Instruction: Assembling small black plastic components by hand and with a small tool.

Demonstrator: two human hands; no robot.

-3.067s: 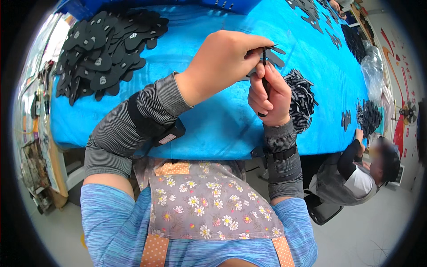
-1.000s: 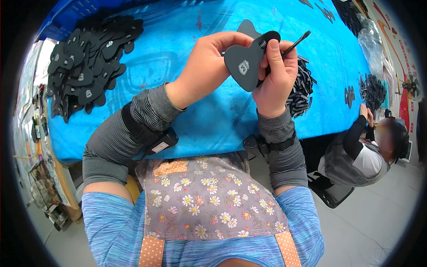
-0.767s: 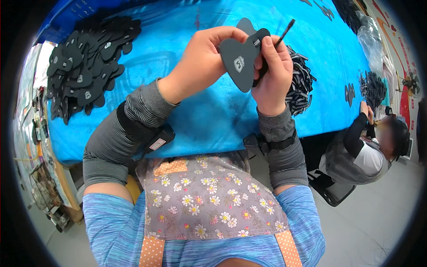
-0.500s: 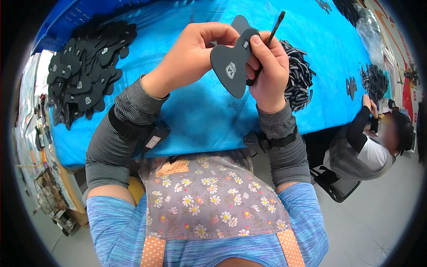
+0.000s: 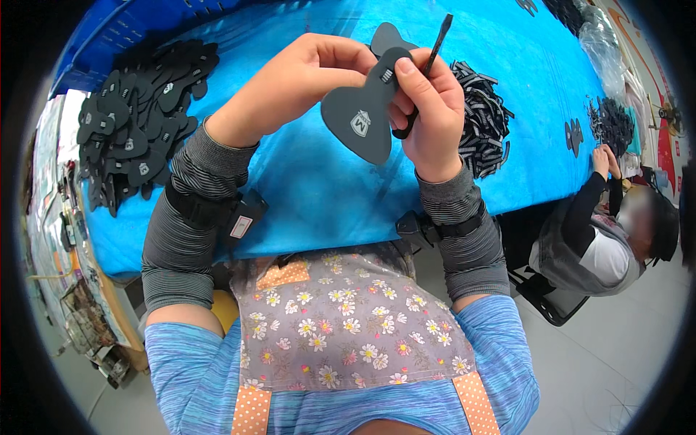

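Dark grey lobed pad (image 5: 366, 109) is at twelve o'clock in my view, raised over the table between both hands. Its broad lobe carries a pale shield emblem (image 5: 360, 123) with a letter-like mark; a small pale-striped patch (image 5: 386, 75) sits near the narrow end.

My right hand (image 5: 431, 109) is clamped on that end, thumb in front, and also grips a slim black tool (image 5: 440, 45), tilted with its flat tip up toward one o'clock. My left hand (image 5: 312, 80) meets the pad's far-left edge; its fingertips are partly hidden, so I cannot tell how firmly they pinch.

At nine o'clock, a black unit strapped to the left forearm bears a white label (image 5: 241, 227), too small for me to read.

The blue cover (image 5: 319, 188) on the table is lightly creased and marked. On it, black strips with pale banding (image 5: 482, 123) are heaped at two o'clock, and a pile of dark pads (image 5: 134, 123), several showing pale emblems, lies at ten. A blue crate (image 5: 138, 36) stands just beyond.

At three o'clock a co-worker (image 5: 591, 243) sits over grey flooring (image 5: 602, 348), hands near a dark heap (image 5: 615, 127). Farther out, between two and three, I see a pale wall with red decoration (image 5: 668, 148).
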